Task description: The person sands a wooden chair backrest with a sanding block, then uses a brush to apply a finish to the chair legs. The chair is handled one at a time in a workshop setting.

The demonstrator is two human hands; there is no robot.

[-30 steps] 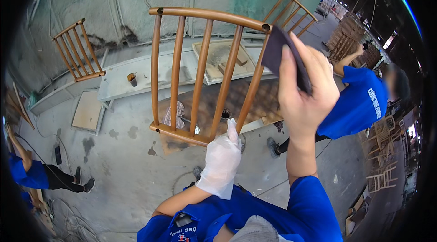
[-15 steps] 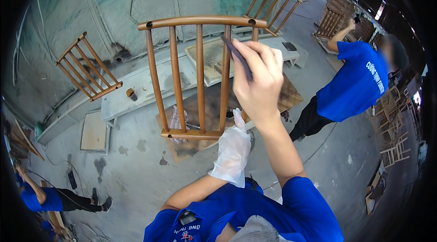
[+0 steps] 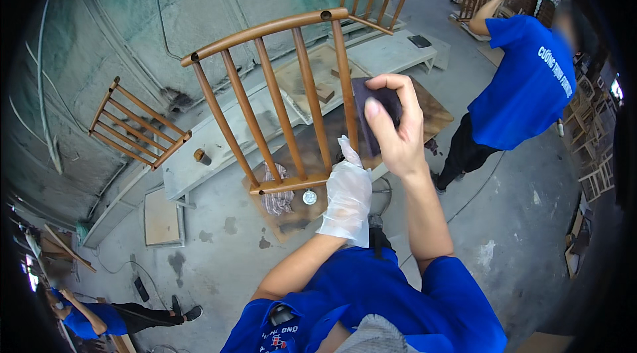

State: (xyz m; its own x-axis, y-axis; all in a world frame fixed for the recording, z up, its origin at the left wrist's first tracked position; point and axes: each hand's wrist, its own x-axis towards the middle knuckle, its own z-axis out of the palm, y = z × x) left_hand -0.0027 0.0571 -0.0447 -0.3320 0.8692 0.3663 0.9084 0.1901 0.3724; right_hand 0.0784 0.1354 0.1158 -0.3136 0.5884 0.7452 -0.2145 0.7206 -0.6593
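The left hand (image 3: 348, 197), in a thin white glove, grips the lower end of a wooden chair back (image 3: 279, 97) where the right outer rail meets the bottom crosspiece; its fingers are closed around the wood, so the frame hangs in the air in front of the person, tilted, with its curved top rail up and to the left of the fingertips. The bare right hand (image 3: 393, 129) pinches a dark sanding pad (image 3: 369, 109) between thumb and 4 pressed-together fingers, the pad lying flat against the right outer rail, just above the gloved fingers.

To sand this rail well, I judge the pad should stay wrapped partway round the wood, so that pressure comes from the finger pads and not from the pad's edge, and the strokes should run along the rail's length, with the grain. The gloved grip sits very close below the pad, so strokes are better ended short of it, or the grip moved down onto the crosspiece. The 4 thin spindles to the left of the fingers look easy to flex, so the holding hand should brace the frame against the push.

Beyond the fingers lies a low workbench (image 3: 391, 54) with boards on it. Another person in a blue shirt (image 3: 524, 84) works to the right, well apart.
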